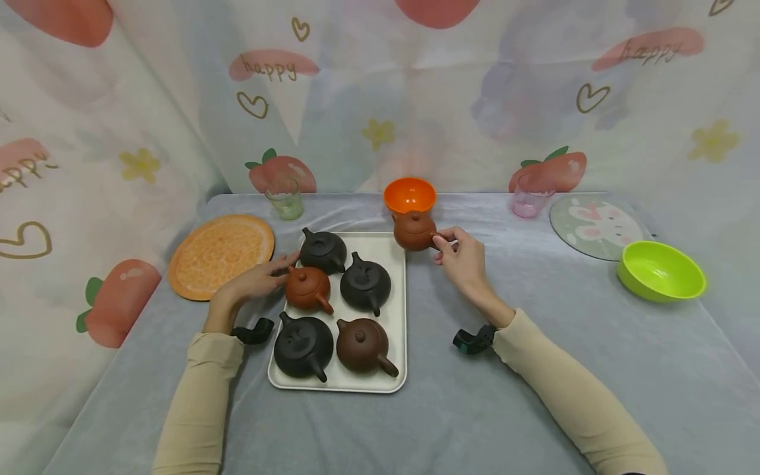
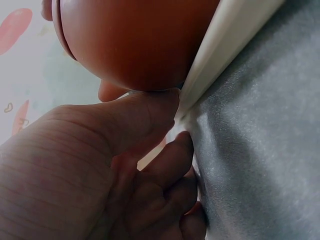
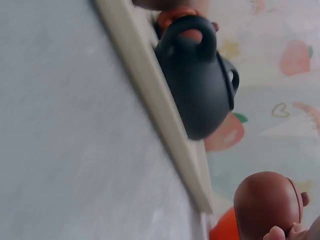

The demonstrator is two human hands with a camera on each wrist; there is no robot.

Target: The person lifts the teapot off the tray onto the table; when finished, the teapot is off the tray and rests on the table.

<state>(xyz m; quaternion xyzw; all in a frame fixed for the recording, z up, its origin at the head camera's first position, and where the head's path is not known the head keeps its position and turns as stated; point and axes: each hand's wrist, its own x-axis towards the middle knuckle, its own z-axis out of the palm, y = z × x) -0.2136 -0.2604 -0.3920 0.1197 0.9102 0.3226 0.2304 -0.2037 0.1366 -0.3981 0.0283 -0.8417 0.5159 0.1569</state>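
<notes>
My right hand [image 1: 465, 258] pinches the handle of a reddish-brown teapot [image 1: 413, 231], held at the tray's far right corner in front of the orange bowl. My left hand [image 1: 256, 280] is at the left edge of the cream tray [image 1: 398, 389], its thumb and bent fingers about the rim. In the left wrist view the thumb touches a red clay teapot [image 2: 130, 45]. That red teapot [image 1: 307, 288] stands on the tray with black teapots [image 1: 365, 284], [image 1: 322, 251], [image 1: 304, 346] and a dark brown teapot [image 1: 362, 345].
An orange bowl [image 1: 410, 195] stands at the table's back. A green glass [image 1: 286, 201] and a round pizza-patterned mat [image 1: 221, 256] are left. To the right are a pink glass [image 1: 530, 199], a rabbit-print mat [image 1: 596, 227] and a lime bowl [image 1: 661, 272]. Grey cloth covers the table.
</notes>
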